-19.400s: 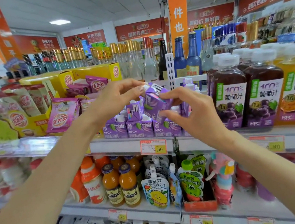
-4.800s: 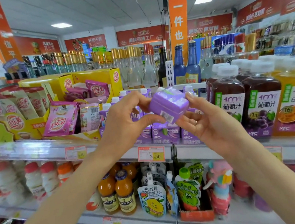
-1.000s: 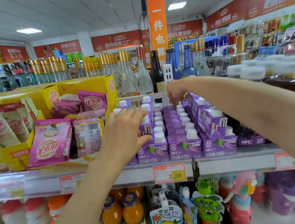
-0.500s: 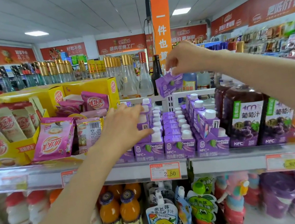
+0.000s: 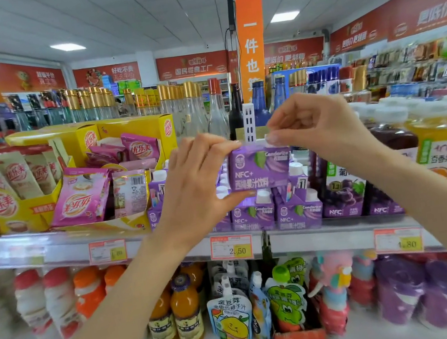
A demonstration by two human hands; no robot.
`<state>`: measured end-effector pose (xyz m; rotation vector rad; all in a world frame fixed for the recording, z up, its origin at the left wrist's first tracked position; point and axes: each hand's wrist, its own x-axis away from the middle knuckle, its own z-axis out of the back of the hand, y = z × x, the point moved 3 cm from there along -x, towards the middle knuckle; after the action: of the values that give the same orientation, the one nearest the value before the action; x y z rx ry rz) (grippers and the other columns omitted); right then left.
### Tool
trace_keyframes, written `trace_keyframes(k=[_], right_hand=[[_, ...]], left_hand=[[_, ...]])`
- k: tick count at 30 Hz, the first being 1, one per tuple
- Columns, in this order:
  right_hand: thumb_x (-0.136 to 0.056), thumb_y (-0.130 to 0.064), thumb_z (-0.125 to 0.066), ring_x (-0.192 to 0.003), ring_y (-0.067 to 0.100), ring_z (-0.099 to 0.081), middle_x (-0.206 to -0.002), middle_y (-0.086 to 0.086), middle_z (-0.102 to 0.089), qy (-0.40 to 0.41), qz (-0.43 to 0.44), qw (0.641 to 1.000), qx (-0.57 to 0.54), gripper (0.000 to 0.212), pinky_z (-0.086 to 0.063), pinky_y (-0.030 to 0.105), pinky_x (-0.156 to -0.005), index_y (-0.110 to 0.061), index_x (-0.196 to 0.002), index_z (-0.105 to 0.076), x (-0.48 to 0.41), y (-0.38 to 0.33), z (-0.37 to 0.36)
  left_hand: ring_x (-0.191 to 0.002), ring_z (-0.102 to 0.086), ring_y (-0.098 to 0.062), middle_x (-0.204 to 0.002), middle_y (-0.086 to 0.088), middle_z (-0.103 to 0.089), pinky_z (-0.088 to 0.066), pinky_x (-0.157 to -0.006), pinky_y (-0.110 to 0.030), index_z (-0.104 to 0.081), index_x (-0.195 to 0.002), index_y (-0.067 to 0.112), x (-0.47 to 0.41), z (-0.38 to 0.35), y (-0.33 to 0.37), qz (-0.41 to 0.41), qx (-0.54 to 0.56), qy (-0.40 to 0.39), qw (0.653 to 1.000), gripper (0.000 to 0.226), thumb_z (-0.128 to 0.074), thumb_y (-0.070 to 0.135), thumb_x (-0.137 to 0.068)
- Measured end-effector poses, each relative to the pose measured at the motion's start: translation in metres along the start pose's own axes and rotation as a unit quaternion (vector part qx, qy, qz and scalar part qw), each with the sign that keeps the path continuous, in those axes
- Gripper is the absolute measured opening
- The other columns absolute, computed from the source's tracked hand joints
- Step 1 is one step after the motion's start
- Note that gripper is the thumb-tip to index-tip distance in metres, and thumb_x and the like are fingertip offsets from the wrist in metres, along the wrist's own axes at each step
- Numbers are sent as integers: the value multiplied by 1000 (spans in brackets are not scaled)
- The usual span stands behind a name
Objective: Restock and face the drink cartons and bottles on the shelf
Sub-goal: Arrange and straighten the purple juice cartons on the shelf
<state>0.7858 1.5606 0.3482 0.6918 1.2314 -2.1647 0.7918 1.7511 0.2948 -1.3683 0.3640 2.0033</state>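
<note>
Small purple cardboard juice carton point(image 5: 259, 172) faces you: your left grip point(image 5: 195, 183) clasps its side, your right grip point(image 5: 318, 126) pinches its top corner.

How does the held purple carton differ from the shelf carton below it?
The held purple carton is in the air, gripped by left hand and right hand; the shelf carton stands on the shelf. Its white cap shows; no cap shows on the held one. Both carry the same label.

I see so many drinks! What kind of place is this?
Probably a supermarket: white metal shelves with yellow-and-white paper price tags, rows of small purple juice cartons, and red printed banners along the walls.
</note>
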Motion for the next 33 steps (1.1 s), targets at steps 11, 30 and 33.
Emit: trace_keyframes(k=[11,30,33], right_hand=[[-61,-61,-76,-102,12,-60,-124,-12,-59,-88,49,992,-74,78,-48,20,-87,-42,-131,-49,48,19,-5],[-71,-14,-78,-118,7,-58,-109,-7,-70,28,68,974,-215,29,-51,30,-89,-41,-78,-71,65,27,-25],[-68,-13,-79,-116,7,-59,-107,-8,-70,33,73,972,-220,29,-51,27,-90,-40,-68,-68,69,29,-26]], left_hand=[[-78,-58,-2,-87,21,-66,-47,-72,-19,-58,-96,37,18,0,24,302,373,-27,877,42,-68,56,-60],[-82,-60,-5,-95,7,-68,-49,-76,-22,-60,-103,32,29,-22,31,374,417,-48,827,51,-80,34,-56],[-82,-58,-6,-99,1,-67,-49,-77,-21,-58,-107,31,30,-23,31,362,399,-58,840,55,-75,35,-55]])
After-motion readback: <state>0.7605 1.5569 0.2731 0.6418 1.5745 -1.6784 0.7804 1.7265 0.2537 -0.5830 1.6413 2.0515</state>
